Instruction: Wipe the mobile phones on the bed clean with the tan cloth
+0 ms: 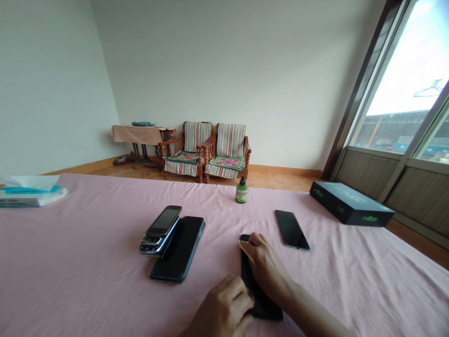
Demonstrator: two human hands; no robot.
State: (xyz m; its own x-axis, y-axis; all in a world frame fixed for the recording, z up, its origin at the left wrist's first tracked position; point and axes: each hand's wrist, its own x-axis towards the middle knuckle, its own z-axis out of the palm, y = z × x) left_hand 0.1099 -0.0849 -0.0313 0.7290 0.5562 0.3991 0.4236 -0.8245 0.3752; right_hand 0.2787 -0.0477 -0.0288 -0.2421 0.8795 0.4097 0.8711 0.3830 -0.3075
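Note:
A black smartphone (261,306) lies flat on the pink cloth in front of me, partly covered by both hands. My right hand (264,262) is closed on a thin pale wiping cloth (246,252), pressed against the phone's far end. With curled fingers, my left hand (226,304) grips the phone's near left edge. Its fingertips are partly hidden. To the right rests another dark smartphone (292,230). On the left, a large black phone (182,250) lies beside a stack of smaller phones (164,221), the top one silver-edged.
The pink cloth (87,262) covers the surface. A green bottle with a black top (241,191) stands beyond my hands. A black box (351,203) sits at the right, a tissue pack (31,194) at the far left. Two chairs (224,150) stand by the wall.

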